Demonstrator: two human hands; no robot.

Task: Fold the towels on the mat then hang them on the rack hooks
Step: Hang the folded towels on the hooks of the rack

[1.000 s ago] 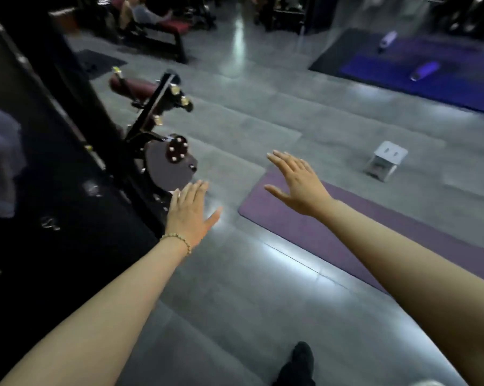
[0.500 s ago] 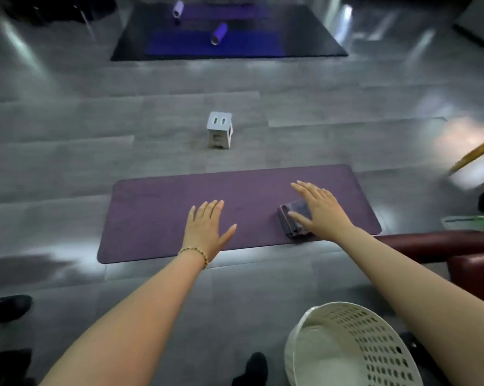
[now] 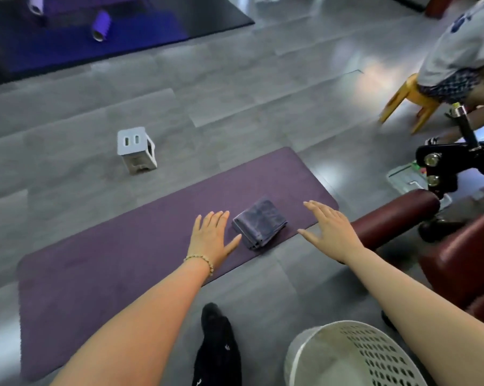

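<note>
A folded grey-blue towel (image 3: 259,223) lies near the right end of the purple mat (image 3: 110,263) on the floor. My left hand (image 3: 211,235) hovers just left of the towel, fingers straight and spread, holding nothing. To the towel's right, over the mat's corner, my right hand (image 3: 328,229) is also flat and spread, empty. Neither hand touches the towel. No rack or hooks are in view.
A white perforated laundry basket (image 3: 349,355) stands at the bottom right. A dark red padded gym bench (image 3: 396,215) with black metal frame is at the right. A small white stool (image 3: 136,149) stands beyond the mat. A person sits on a yellow stool (image 3: 408,98) at the far right.
My view swung from the dark rack side to the mat. The right hand, over the towel half a second ago, now sits to its right; the towel shows uncovered between both hands.
</note>
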